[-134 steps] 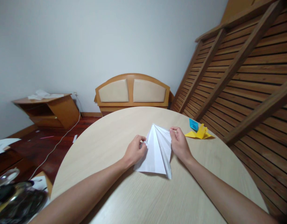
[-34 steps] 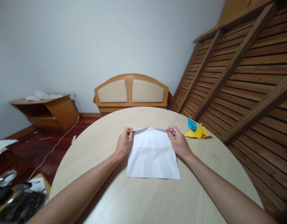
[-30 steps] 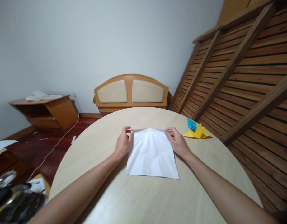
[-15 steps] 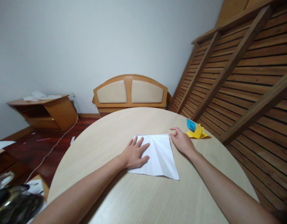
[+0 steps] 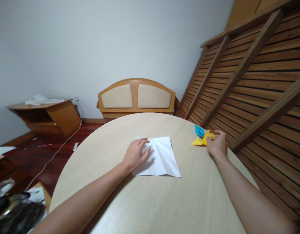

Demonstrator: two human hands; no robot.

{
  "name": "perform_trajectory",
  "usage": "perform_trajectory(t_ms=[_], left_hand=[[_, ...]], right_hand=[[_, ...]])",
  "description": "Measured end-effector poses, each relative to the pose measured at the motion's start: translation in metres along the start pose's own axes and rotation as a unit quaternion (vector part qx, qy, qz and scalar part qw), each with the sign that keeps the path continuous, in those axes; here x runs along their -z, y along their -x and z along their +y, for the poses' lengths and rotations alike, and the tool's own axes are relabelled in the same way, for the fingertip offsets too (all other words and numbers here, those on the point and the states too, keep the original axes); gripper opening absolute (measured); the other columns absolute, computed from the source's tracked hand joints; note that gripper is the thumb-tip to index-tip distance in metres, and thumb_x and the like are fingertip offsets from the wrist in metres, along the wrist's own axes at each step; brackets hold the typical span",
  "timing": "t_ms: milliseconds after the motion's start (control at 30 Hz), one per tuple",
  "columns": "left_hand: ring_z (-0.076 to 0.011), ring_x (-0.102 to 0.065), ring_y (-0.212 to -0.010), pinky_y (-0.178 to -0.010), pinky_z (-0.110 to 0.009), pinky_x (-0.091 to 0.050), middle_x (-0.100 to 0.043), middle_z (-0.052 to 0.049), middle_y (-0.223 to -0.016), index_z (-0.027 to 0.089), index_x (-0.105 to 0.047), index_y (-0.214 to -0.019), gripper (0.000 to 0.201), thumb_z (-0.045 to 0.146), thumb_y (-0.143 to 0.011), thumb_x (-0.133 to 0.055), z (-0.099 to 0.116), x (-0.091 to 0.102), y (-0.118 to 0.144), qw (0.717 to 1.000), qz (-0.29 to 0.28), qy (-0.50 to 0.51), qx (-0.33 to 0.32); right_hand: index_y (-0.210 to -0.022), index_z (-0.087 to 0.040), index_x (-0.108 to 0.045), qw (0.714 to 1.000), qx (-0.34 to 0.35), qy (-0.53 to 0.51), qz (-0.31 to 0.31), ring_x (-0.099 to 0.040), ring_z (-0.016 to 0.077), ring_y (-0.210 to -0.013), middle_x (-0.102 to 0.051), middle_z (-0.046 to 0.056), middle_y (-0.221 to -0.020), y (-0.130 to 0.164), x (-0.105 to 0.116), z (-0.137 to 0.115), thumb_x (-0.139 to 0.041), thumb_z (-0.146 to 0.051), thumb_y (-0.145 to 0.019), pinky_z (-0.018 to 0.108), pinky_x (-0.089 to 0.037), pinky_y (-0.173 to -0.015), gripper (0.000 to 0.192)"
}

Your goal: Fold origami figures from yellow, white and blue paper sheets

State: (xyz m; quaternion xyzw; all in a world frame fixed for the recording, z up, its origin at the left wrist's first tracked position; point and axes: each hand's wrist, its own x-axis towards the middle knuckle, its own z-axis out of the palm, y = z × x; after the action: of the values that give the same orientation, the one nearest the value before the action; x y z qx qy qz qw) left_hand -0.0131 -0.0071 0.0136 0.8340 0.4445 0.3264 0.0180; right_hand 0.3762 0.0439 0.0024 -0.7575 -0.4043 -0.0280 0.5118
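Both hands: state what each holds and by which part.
Left hand presses flat on the white paper's left part. Right hand touches the yellow folded paper's right end; a grip cannot be told.

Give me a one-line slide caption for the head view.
Left hand flat on creased white paper; right hand touching yellow folded paper beside a blue piece.

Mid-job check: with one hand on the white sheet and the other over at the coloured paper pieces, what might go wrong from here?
The right hand is on the yellow folded piece, which lies near the table edge; a careless pull might knock it or the blue piece off. The left hand presses only one side of the white creased sheet, so the free side may slide or lift.
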Motion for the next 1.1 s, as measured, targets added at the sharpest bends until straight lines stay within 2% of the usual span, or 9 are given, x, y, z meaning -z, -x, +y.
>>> perform_trajectory(t_ms=[100,200,300,400,500,667,833,967,1100], left_hand=[[-0.0268,-0.058,-0.120,-0.104,-0.047,-0.044,-0.064,-0.012,-0.130,0.018,-0.057,-0.120,0.030,0.031,-0.093,-0.052,0.007,0.000,0.000,0.998,0.017,0.053,-0.005],[-0.0266,-0.059,-0.118,-0.103,-0.046,-0.045,-0.064,-0.013,-0.127,0.018,-0.054,-0.121,0.031,0.031,-0.093,-0.053,0.015,0.000,-0.001,0.990,0.022,0.138,0.026],[-0.0262,-0.060,-0.117,-0.102,-0.044,-0.046,-0.064,-0.014,-0.126,0.018,-0.054,-0.116,0.030,0.035,-0.091,-0.056,0.025,0.001,-0.002,0.966,0.018,0.252,0.055],[-0.0263,-0.058,-0.119,-0.103,-0.043,-0.045,-0.062,-0.015,-0.127,0.018,-0.053,-0.112,0.031,0.038,-0.090,-0.060,0.033,0.003,-0.001,0.936,-0.003,0.347,0.059],[-0.0263,-0.059,-0.115,-0.102,-0.042,-0.045,-0.062,-0.014,-0.122,0.018,-0.052,-0.115,0.039,0.039,-0.086,-0.065,0.036,0.002,0.000,0.917,-0.028,0.393,0.059],[-0.0249,-0.061,-0.105,-0.098,-0.042,-0.046,-0.066,-0.011,-0.110,0.016,-0.058,-0.110,0.031,0.036,-0.087,-0.064,0.033,-0.002,0.000,0.926,-0.029,0.371,0.060],[-0.0233,-0.063,-0.101,-0.094,-0.037,-0.047,-0.069,-0.010,-0.109,0.015,-0.063,-0.106,0.028,0.040,-0.091,-0.060,0.029,0.000,-0.002,0.899,-0.039,0.432,0.064],[-0.0246,-0.064,-0.100,-0.092,-0.036,-0.047,-0.071,-0.010,-0.107,0.015,-0.068,-0.104,0.038,0.049,-0.090,-0.061,0.027,0.006,-0.002,0.889,-0.079,0.447,0.057],[-0.0253,-0.065,-0.099,-0.092,-0.035,-0.047,-0.073,-0.009,-0.107,0.015,-0.073,-0.105,0.044,0.054,-0.091,-0.057,0.029,0.009,0.000,0.888,-0.118,0.443,0.043]], right_hand=[[-0.114,-0.018,-0.051,0.992,0.069,-0.106,-0.003,-0.063,0.0239,-0.077,-0.064,0.010,-0.098,0.010,0.001,-0.025,-0.061,-0.026,-0.076,0.040,-0.052,-0.074,0.041],[-0.115,-0.019,-0.051,0.951,0.149,-0.253,-0.096,-0.065,0.0228,-0.080,-0.064,0.010,-0.098,0.043,0.004,-0.065,-0.064,-0.033,-0.080,0.036,-0.054,-0.071,0.040],[-0.112,-0.022,-0.053,0.911,0.200,-0.306,-0.190,-0.065,0.0221,-0.087,-0.065,0.009,-0.102,0.088,0.007,-0.098,-0.067,-0.035,-0.083,0.034,-0.054,-0.072,0.034],[-0.113,-0.024,-0.054,0.878,0.215,-0.333,-0.268,-0.065,0.0208,-0.088,-0.065,0.007,-0.102,0.127,0.007,-0.114,-0.067,-0.032,-0.085,0.033,-0.055,-0.074,0.032],[-0.117,-0.025,-0.054,0.855,0.219,-0.351,-0.314,-0.065,0.0209,-0.095,-0.064,0.006,-0.106,0.147,0.005,-0.118,-0.068,-0.031,-0.086,0.034,-0.056,-0.083,0.034],[-0.126,-0.025,-0.052,0.824,0.169,-0.395,-0.369,-0.065,0.0177,-0.088,-0.060,0.004,-0.101,0.149,0.003,-0.117,-0.069,-0.034,-0.086,0.031,-0.056,-0.078,0.044],[-0.136,-0.026,-0.049,0.766,0.176,-0.402,-0.469,-0.063,0.0203,-0.097,-0.063,0.006,-0.108,0.141,0.008,-0.118,-0.078,-0.036,-0.079,0.034,-0.054,-0.084,0.065],[-0.116,-0.025,-0.067,0.746,0.245,-0.373,-0.494,-0.059,0.0236,-0.109,-0.065,0.007,-0.115,0.137,0.011,-0.117,-0.078,-0.039,-0.078,0.040,-0.047,-0.098,0.042],[-0.112,-0.027,-0.070,0.718,0.250,-0.406,-0.507,-0.058,0.0257,-0.114,-0.065,0.007,-0.118,0.135,0.015,-0.118,-0.079,-0.048,-0.075,0.043,-0.045,-0.101,0.044]])
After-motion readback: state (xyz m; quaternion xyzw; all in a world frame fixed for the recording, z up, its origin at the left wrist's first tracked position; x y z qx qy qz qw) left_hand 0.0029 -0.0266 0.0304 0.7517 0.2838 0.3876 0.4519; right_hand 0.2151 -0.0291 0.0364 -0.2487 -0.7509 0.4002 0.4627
